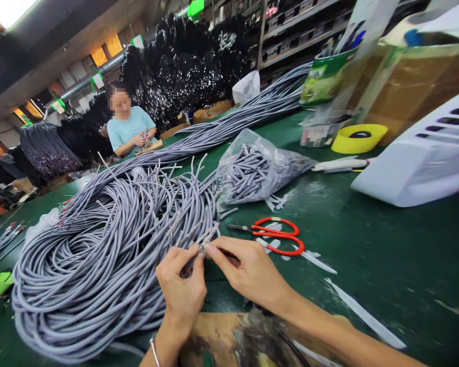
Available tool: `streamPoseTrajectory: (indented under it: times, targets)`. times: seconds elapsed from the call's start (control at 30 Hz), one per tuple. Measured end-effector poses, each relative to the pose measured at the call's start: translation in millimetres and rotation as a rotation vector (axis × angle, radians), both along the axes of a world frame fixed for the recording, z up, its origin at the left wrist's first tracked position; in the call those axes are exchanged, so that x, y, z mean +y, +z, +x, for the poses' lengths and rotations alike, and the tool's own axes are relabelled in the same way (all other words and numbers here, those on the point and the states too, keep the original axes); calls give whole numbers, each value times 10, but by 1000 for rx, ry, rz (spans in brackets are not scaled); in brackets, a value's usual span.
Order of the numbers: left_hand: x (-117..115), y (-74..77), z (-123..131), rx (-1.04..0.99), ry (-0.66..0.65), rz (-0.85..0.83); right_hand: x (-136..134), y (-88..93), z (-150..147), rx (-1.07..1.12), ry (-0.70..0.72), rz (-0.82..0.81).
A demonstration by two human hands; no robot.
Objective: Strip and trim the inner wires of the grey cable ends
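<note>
Pinching cable end (201, 248) between left hand (181, 280) and right hand (248, 267), both closed narrow on it, nearly meeting. Left of grip: grey cable pile (87, 265), many ends bared (finished share cannot be told). Beyond grip: bag of grey offcuts (248, 173), suggesting much stripping done. Right of grip: scissors (279, 235). Held end seemingly unfinished.
</note>
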State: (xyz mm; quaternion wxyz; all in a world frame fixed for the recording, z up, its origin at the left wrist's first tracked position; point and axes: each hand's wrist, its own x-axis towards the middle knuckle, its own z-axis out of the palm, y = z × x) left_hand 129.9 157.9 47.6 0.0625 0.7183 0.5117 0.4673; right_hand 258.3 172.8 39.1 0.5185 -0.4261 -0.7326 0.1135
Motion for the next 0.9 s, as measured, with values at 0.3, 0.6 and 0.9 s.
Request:
streamPoseTrajectory:
  times: [0.3,0.6,0.9]
  targets:
    - [187,-46,-56,-122,51,-282,-241,-36,-90,-20,92,306]
    - [116,63,-94,-302,-55,-319,18,-58,-9,-35,-40,3]
    - [55,20,-11,-58,-39,-165,-70,-31,-71,49,-5,12]
